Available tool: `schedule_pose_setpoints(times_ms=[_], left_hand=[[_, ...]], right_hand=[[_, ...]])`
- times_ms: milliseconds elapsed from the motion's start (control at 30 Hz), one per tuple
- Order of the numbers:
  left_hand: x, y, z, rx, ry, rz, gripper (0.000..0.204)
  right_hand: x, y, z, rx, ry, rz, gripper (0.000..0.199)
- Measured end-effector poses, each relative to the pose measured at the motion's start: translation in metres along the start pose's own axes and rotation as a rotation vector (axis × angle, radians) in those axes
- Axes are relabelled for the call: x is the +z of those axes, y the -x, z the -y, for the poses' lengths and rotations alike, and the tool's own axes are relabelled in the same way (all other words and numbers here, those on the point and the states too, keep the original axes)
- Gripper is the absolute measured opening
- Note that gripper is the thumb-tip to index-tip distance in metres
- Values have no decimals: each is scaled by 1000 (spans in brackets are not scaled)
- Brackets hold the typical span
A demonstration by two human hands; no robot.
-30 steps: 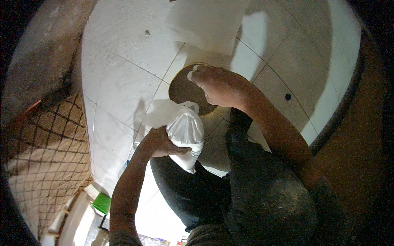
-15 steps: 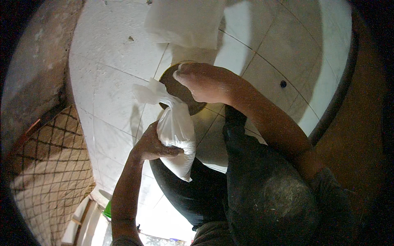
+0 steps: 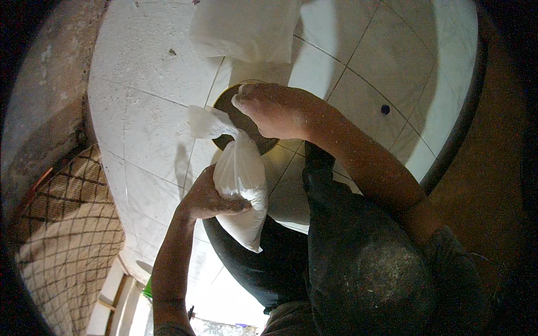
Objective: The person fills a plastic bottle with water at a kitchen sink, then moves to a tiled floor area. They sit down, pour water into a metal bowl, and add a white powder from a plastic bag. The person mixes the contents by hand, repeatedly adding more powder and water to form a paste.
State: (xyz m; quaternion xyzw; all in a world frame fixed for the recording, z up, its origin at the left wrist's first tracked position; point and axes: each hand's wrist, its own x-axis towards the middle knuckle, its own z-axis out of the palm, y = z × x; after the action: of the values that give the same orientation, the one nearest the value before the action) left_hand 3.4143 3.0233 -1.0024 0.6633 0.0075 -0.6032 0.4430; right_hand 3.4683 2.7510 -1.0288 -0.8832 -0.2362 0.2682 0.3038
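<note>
Both of your hands were on the white plastic bag (image 3: 241, 185): your left hand (image 3: 210, 196) gripped its filled belly from the left, while your right hand (image 3: 274, 109) pinched the twisted neck above, over a round brown dish (image 3: 227, 106) on the white tiled floor (image 3: 140, 101).

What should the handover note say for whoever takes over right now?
Left hand: gripping the white bag from the side, holding it up over the lap.
Right hand: fingers closed, resting on the round dark disc on the tiled floor.
Bag: full, its neck open and loose toward the disc.
A second white sack lies further out on the tiles.
Done: bag is lifted and open.
Left: the bag's neck is not tied; what the right hand holds cannot be seen.
</note>
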Motion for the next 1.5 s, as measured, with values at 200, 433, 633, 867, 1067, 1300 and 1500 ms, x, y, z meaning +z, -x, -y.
schedule_pose_setpoints(times_ms=[200,433,633,867,1067,1300,1500], left_hand=[[8,0,4,6,-58,-9,105],[23,4,-17,18,-78,-12,101],[36,1,-19,-7,-117,-20,95],[46,5,-17,29,-99,-14,92],[57,5,-17,30,-94,-28,92],[69,1,-15,41,-139,-34,96],[78,1,-16,-40,-195,-113,93]], right_hand=[[-13,12,9,22,-18,51,40],[-8,23,4,-2,-45,20,38],[-7,39,3,13,-99,20,32],[0,46,3,19,-37,56,28],[3,57,2,25,-46,29,26],[10,82,7,-26,-5,-114,22],[-7,90,16,53,5,106,19]])
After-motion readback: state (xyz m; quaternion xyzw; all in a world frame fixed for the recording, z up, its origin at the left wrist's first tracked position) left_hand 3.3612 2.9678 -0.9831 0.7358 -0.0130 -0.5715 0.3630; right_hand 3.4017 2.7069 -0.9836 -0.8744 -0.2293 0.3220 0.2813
